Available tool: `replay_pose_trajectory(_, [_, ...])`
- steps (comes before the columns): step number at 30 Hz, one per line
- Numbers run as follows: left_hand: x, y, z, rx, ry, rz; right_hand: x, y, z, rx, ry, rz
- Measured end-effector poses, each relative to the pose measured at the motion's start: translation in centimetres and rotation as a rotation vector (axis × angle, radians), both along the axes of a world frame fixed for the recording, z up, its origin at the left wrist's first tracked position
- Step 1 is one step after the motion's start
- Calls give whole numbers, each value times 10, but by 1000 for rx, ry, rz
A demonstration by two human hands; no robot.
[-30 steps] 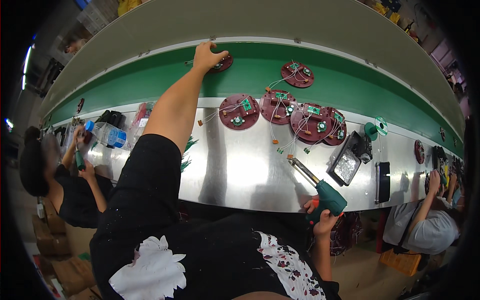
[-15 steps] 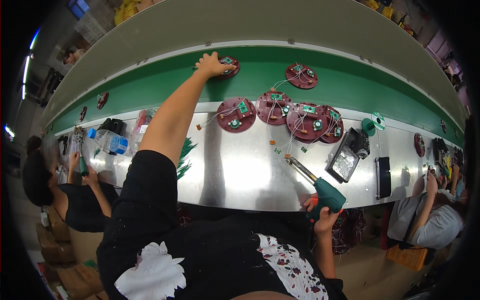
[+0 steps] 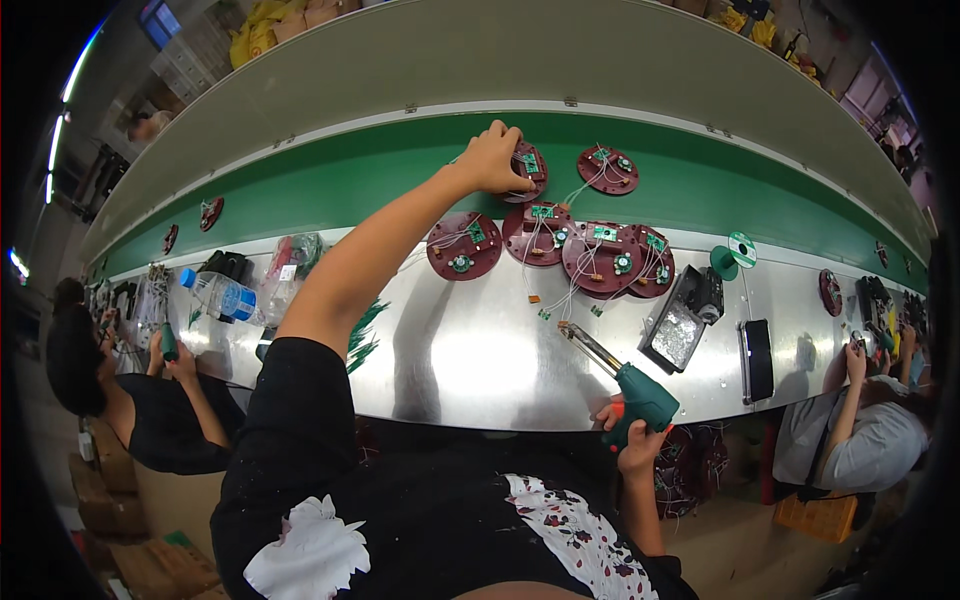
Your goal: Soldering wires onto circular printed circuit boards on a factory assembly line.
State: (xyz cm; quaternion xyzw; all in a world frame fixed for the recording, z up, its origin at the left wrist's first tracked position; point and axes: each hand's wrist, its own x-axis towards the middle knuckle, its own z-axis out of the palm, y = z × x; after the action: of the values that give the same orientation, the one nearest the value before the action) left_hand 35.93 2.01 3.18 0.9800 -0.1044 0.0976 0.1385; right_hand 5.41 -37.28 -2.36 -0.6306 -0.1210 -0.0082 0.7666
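Stretched out over the green belt (image 3: 350, 172), my left hand (image 3: 490, 163) grips a round maroon disc (image 3: 532, 170) fitted with small green circuit boards. Lower right, my right hand (image 3: 640, 450) is wrapped round the handle of a green soldering gun (image 3: 648, 402), whose long metal tip points up and left above the bench. Similar maroon discs with white wires lie near the belt's front edge: one on the left (image 3: 450, 240) and several overlapping to its right (image 3: 590, 265). Another disc (image 3: 608, 178) rests on the belt, right of my left hand.
On the steel bench (image 3: 470, 350) stand a black tray (image 3: 680, 335), a solder spool (image 3: 724, 262) and a black phone-like slab (image 3: 758, 360) to the right. A plastic bottle (image 3: 225, 295) and green wires (image 3: 365, 340) lie left. Co-workers sit at left (image 3: 170, 420) and right (image 3: 850, 440).
My left hand has moved right along the belt with the maroon disc, close to the disc group. My right hand holds the soldering gun in nearly the same place.
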Motion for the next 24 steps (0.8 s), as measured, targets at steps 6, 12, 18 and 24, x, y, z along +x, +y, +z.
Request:
replay_pose_trajectory(6, [-8,5,1,-91,74,-123,1,0,-7,15,-8,12])
replay_pose_trajectory(12, [-31,0,20,-172,23,-184,1,-2,-5,-3,2,30])
replay_pose_trajectory(18, [-118,-25,80,-172,59,-32,-1,-2,-13,35,8,7])
replay_pose_trajectory(24, [-263,-58,88,-100,494,-6,-5,-3,-21,32,35,-29])
